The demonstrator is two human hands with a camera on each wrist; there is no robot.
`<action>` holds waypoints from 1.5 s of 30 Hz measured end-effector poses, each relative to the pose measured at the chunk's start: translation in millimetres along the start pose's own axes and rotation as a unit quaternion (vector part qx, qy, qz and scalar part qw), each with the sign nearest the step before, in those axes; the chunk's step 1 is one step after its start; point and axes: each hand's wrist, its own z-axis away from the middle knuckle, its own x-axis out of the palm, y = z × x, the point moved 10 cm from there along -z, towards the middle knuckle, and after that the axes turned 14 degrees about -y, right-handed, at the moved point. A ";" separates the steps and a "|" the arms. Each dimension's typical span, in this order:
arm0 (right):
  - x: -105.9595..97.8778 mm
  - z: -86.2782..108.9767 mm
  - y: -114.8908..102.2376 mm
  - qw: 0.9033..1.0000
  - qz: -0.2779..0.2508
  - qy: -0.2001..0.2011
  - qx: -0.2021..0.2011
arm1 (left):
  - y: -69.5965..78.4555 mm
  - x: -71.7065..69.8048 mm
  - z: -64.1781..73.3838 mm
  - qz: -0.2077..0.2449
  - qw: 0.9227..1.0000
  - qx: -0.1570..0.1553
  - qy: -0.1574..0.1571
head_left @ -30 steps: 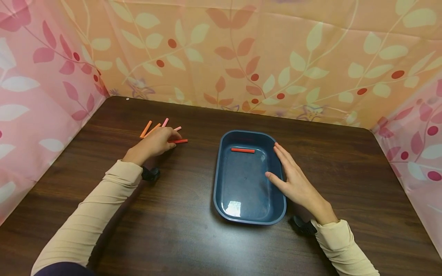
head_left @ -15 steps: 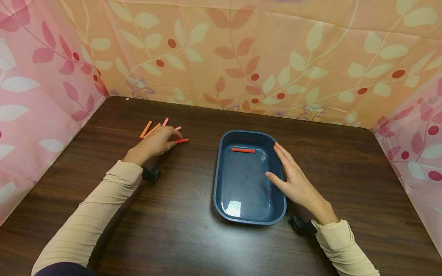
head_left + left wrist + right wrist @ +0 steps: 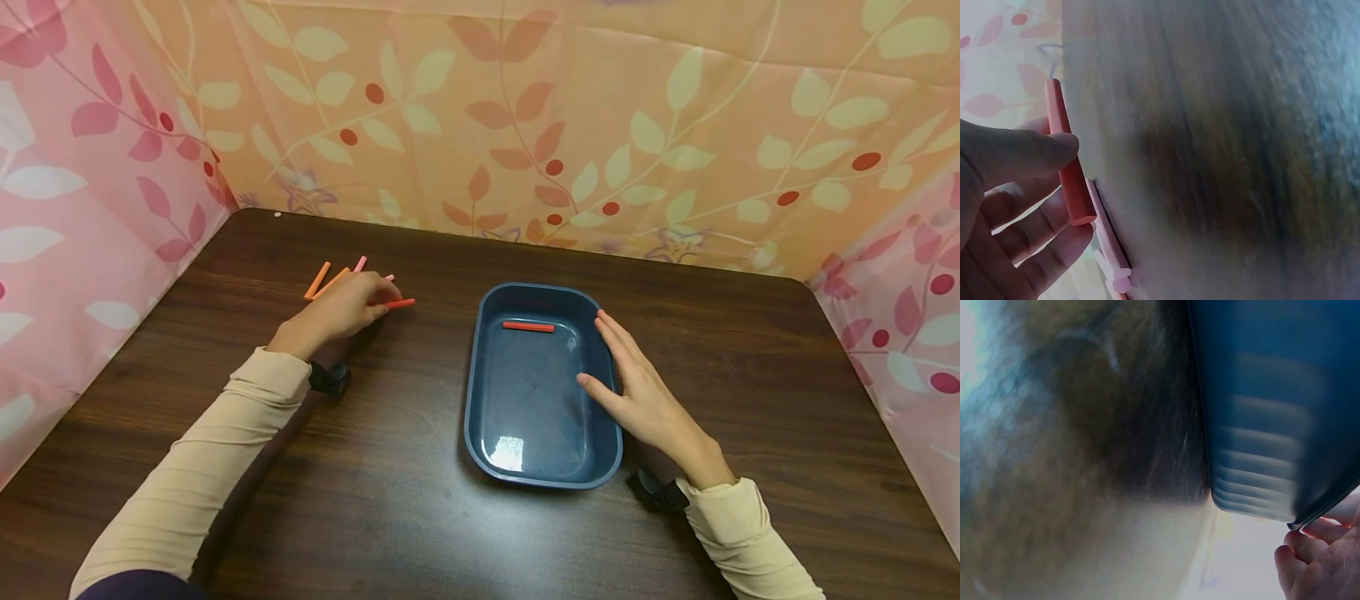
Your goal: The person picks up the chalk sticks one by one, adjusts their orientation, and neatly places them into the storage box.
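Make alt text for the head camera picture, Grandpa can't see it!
A left hand pinches a red stick beside orange sticks and pink sticks on a dark wooden table. A right hand touches a blue tray holding another red stick.

This is a curtained-off tabletop corner — dark wood-grain table [image 3: 405, 425], leaf-printed fabric hangings [image 3: 480, 100] — room type unclear.

Table [image 3: 420, 500]: cloth [image 3: 480, 108] is hanging behind the far edge. Tray [image 3: 532, 404] is sitting roughly midway between the surface's left and right edges; one stick [image 3: 528, 327] is lying inside, near its far edge. Right hand [image 3: 651, 404] is resting along the tray's right edge. Loose sticks [image 3: 317, 282] are lying toward the surface's far left corner. Left hand [image 3: 343, 307], just before them, is holding another stick [image 3: 401, 303] between them and the tray.
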 end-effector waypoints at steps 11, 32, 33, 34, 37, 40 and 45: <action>-0.4 0.6 0.5 1.000 0.004 0.001 -0.002 | 14.3 -6.0 2.4 0.008 1.000 0.015 0.013; -1.5 -0.6 2.2 1.000 0.004 0.002 0.001 | 68.6 -21.3 -4.2 -0.007 0.997 0.060 0.052; -1.5 -0.6 2.3 1.000 0.004 0.002 0.001 | 71.0 -21.7 -4.2 -0.007 0.997 0.061 0.053; -1.6 -0.6 2.0 1.000 0.004 0.003 0.000 | 72.9 -21.8 -4.3 -0.006 0.997 0.062 0.055; -1.4 -0.5 2.1 1.000 0.003 0.003 -0.001 | 79.0 -22.1 -4.7 -0.006 0.996 0.066 0.059; -1.2 -0.2 1.5 1.000 0.004 0.004 -0.002 | 85.7 -22.6 -5.2 -0.007 0.995 0.073 0.063; -1.2 0.4 0.6 1.000 0.004 0.004 -0.001 | 99.6 -23.9 -7.0 -0.009 0.994 0.089 0.071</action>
